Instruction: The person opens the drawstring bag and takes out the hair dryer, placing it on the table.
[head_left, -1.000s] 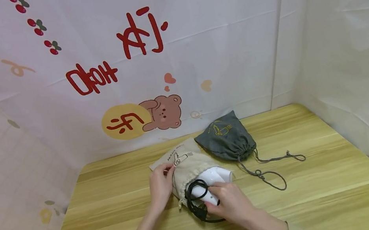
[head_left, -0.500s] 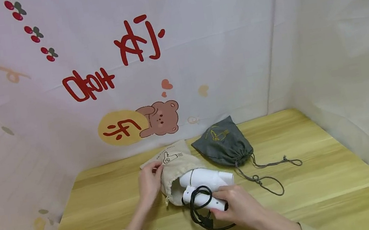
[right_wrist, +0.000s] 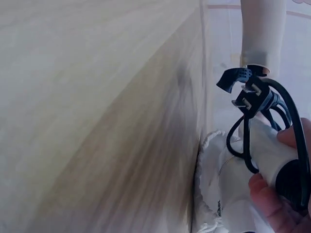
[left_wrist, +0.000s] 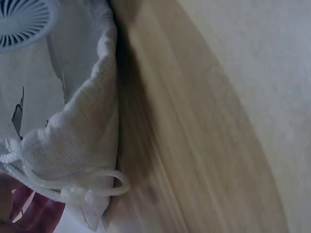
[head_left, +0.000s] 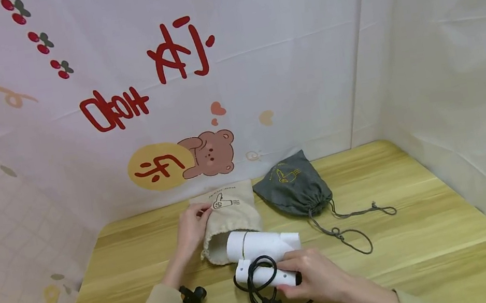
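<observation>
My left hand [head_left: 194, 228] pinches the left side of a beige drawstring bag [head_left: 236, 219] printed with a hair dryer drawing. The bag lies flat with its mouth gaping towards me; in the left wrist view its cord [left_wrist: 97, 182] hangs by my fingers. A white hair dryer [head_left: 264, 245] lies across that mouth, its rear end just at the opening, its nozzle pointing right. My right hand [head_left: 320, 273] grips the end of its folded handle [head_left: 266, 275]. A black power cord [head_left: 256, 296] is looped around the handle, and its two-pin plug [right_wrist: 252, 99] shows in the right wrist view.
A dark grey drawstring bag [head_left: 297, 188] lies behind to the right, its cords [head_left: 356, 247] trailing rightward. The wooden table [head_left: 410, 262] meets a white printed curtain [head_left: 299, 85] at the back. Cloth also hangs on both sides.
My right hand has drawn the hair dryer out of the beige bag, towards me and slightly left. The bag's mouth has turned to face me, while my left hand keeps hold of its side.
</observation>
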Demonstrator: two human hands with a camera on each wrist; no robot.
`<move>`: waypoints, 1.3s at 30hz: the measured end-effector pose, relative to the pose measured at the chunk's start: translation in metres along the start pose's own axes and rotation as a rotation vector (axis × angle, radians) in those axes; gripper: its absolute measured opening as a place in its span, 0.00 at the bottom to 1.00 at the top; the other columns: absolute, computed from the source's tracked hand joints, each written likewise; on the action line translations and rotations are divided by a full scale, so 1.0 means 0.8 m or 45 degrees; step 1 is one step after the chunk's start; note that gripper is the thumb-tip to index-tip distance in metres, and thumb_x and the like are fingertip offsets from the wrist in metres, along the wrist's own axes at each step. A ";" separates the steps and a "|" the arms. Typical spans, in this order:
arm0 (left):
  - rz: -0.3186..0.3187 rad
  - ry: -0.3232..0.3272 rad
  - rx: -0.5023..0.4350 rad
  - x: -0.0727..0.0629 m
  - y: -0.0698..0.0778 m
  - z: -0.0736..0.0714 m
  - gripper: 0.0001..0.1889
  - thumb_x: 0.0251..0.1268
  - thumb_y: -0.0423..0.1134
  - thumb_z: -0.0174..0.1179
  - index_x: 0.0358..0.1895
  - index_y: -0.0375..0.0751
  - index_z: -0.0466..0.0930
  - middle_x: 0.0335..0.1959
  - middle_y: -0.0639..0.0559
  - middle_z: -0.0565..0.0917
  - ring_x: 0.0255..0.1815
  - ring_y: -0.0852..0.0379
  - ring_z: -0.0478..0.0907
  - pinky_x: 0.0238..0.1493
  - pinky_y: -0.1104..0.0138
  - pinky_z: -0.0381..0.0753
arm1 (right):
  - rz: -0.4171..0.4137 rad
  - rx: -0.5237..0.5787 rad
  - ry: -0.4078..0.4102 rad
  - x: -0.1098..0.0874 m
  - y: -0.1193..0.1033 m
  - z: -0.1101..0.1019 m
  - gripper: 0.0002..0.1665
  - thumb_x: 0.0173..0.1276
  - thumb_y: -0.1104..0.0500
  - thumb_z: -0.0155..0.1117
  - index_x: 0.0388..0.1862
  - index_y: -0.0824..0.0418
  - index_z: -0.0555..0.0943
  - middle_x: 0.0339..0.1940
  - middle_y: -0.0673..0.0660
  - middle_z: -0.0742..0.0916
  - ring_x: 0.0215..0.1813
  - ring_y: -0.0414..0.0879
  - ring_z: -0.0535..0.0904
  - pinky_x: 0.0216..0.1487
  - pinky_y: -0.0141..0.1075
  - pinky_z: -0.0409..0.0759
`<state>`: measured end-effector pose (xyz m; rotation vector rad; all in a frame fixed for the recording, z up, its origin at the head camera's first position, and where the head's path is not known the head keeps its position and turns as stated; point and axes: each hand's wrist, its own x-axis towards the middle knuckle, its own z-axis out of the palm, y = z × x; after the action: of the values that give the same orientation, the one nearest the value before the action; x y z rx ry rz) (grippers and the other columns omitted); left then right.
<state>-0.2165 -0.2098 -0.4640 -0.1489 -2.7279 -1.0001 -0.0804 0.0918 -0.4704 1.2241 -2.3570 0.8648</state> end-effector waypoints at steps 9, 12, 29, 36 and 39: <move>0.034 -0.068 0.048 0.001 -0.002 -0.005 0.10 0.74 0.36 0.65 0.51 0.37 0.90 0.48 0.41 0.92 0.46 0.46 0.87 0.48 0.53 0.87 | -0.134 0.108 -0.074 0.003 0.003 0.014 0.14 0.56 0.58 0.80 0.41 0.53 0.88 0.34 0.43 0.88 0.35 0.25 0.77 0.39 0.12 0.74; 0.042 -0.094 0.104 0.000 -0.003 -0.004 0.10 0.74 0.37 0.65 0.51 0.38 0.91 0.47 0.43 0.92 0.46 0.47 0.88 0.49 0.53 0.88 | -0.192 0.120 -0.091 0.006 0.002 0.019 0.13 0.58 0.58 0.79 0.42 0.53 0.88 0.34 0.43 0.87 0.35 0.25 0.77 0.40 0.12 0.74; 0.105 -0.200 0.258 -0.014 -0.013 0.004 0.07 0.72 0.39 0.68 0.47 0.44 0.92 0.43 0.48 0.90 0.43 0.53 0.86 0.47 0.56 0.87 | -0.207 0.084 -0.234 0.010 0.008 0.040 0.13 0.63 0.54 0.77 0.45 0.54 0.88 0.38 0.45 0.89 0.40 0.29 0.83 0.45 0.16 0.80; 0.079 -0.220 0.260 -0.019 -0.019 0.006 0.07 0.72 0.40 0.68 0.47 0.45 0.92 0.43 0.49 0.90 0.43 0.54 0.86 0.48 0.55 0.87 | -0.157 0.025 -0.351 0.009 0.007 0.037 0.10 0.68 0.51 0.74 0.43 0.53 0.87 0.39 0.44 0.90 0.41 0.30 0.83 0.45 0.20 0.81; 0.088 -0.218 0.276 -0.019 -0.021 0.007 0.06 0.71 0.40 0.68 0.46 0.46 0.92 0.43 0.50 0.90 0.42 0.54 0.86 0.47 0.56 0.87 | -0.141 0.027 -0.386 0.009 0.008 0.036 0.09 0.69 0.51 0.74 0.42 0.52 0.86 0.38 0.44 0.89 0.39 0.28 0.81 0.43 0.18 0.79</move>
<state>-0.2055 -0.2189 -0.4825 -0.3011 -2.9405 -0.6965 -0.0907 0.0711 -0.4903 1.5753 -2.4829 0.7127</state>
